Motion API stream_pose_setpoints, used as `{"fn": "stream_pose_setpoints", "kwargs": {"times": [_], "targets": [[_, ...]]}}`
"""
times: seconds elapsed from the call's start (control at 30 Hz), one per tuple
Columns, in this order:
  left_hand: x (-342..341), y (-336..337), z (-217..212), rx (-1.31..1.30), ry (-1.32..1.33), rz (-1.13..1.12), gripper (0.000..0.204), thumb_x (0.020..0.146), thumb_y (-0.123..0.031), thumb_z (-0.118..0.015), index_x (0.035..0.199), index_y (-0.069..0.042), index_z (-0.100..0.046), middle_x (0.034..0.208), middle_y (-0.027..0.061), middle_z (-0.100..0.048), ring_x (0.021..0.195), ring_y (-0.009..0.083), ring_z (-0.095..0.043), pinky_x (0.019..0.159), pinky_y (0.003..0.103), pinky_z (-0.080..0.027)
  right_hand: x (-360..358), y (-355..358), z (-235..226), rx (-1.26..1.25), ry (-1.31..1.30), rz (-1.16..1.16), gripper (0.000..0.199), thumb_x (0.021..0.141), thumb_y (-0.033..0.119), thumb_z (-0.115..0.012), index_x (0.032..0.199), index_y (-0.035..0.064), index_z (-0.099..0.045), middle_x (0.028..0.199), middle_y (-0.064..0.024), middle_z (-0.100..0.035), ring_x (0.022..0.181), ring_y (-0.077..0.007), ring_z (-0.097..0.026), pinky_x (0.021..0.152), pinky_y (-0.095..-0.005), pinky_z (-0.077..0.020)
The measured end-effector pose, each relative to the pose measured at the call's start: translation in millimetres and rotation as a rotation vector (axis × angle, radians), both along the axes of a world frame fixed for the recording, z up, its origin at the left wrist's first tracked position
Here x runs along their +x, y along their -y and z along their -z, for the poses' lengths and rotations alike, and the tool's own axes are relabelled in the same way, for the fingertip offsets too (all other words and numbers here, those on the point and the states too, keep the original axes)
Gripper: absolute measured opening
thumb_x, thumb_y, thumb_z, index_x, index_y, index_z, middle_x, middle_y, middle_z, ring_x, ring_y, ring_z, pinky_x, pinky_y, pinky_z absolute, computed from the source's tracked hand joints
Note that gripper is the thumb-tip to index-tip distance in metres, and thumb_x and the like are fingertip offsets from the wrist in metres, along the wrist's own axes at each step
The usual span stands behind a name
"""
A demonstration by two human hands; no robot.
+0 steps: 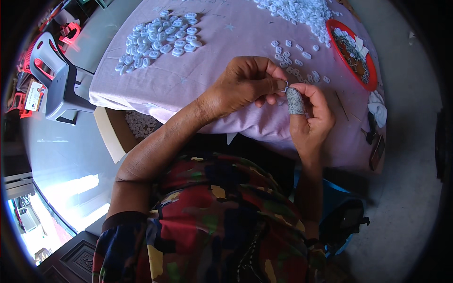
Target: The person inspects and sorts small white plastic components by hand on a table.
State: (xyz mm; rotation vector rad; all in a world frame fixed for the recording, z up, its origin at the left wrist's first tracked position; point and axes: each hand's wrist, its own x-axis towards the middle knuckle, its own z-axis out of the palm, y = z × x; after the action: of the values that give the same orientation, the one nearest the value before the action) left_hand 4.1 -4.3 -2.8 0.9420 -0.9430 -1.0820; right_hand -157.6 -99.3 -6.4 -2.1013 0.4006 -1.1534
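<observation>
This looks like a home or a simple front room where small handwork is done, though which of the two cannot be told; a pink patterned cloth [226, 54] covers the table, as in a household, yet heaps of small white pieces [163, 37] lie spread over it, beside a red basin [372, 70] of small grey parts. A cardboard box [107, 132] of more pieces stands below the edge; a plastic chair [62, 87], a glossy floor [71, 155] and a dark moulded panel [79, 258] suggest living quarters.
</observation>
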Motion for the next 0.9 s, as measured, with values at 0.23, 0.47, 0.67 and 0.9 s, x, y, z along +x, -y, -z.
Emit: {"fn": "stream_pose_setpoints", "kwargs": {"times": [0.23,0.47,0.67,0.9], "targets": [[-0.2,0.6,0.8,-0.005,0.057,-0.022,0.013,0.094,-0.007,-0.062,0.102,0.002,-0.063,0.083,0.0056,-0.066,0.064,0.005,-0.057,0.051,0.017,-0.044,3.4,-2.4,-2.0,0.002,0.016,-0.031,0.013,0.082,-0.001,-0.065,0.095,0.0016,-0.065,0.076,-0.0007,-0.063,0.061,-0.0054,-0.051,0.053,-0.0203,-0.0402],[1.4,0.9,1.8,0.004,0.083,-0.037,0.012,0.093,-0.008,-0.062,0.101,0.002,-0.063,0.083,0.0046,-0.066,0.064,0.004,-0.055,0.051,0.017,-0.042,7.2,0.4,-2.0,0.008,-0.001,-0.078,0.014,0.085,-0.002,-0.063,0.099,-0.0019,-0.063,0.083,-0.007,-0.067,0.071,-0.0086,-0.062,0.061,-0.0227,-0.0489],[1.4,0.6,-2.8,0.054,-0.002,-0.047,0.013,0.093,-0.011,-0.064,0.102,-0.001,-0.064,0.084,0.0031,-0.066,0.065,0.0036,-0.055,0.052,0.016,-0.041,2.3,-3.1,-7.4,0.162,0.05,-0.143,0.018,0.087,-0.005,-0.059,0.105,-0.0042,-0.062,0.095,-0.0069,-0.065,0.086,-0.0098,-0.062,0.076,-0.0218,-0.049],[1.3,0.8,-2.7,0.046,0.006,-0.021,0.013,0.092,-0.011,-0.065,0.101,-0.002,-0.064,0.083,0.0035,-0.067,0.065,0.0042,-0.055,0.052,0.017,-0.04,1.0,3.6,-1.3,0.085,0.009,-0.077,0.015,0.085,-0.004,-0.061,0.1,-0.0019,-0.063,0.083,-0.0026,-0.064,0.069,-0.0039,-0.053,0.059,-0.0182,-0.0431]]}}
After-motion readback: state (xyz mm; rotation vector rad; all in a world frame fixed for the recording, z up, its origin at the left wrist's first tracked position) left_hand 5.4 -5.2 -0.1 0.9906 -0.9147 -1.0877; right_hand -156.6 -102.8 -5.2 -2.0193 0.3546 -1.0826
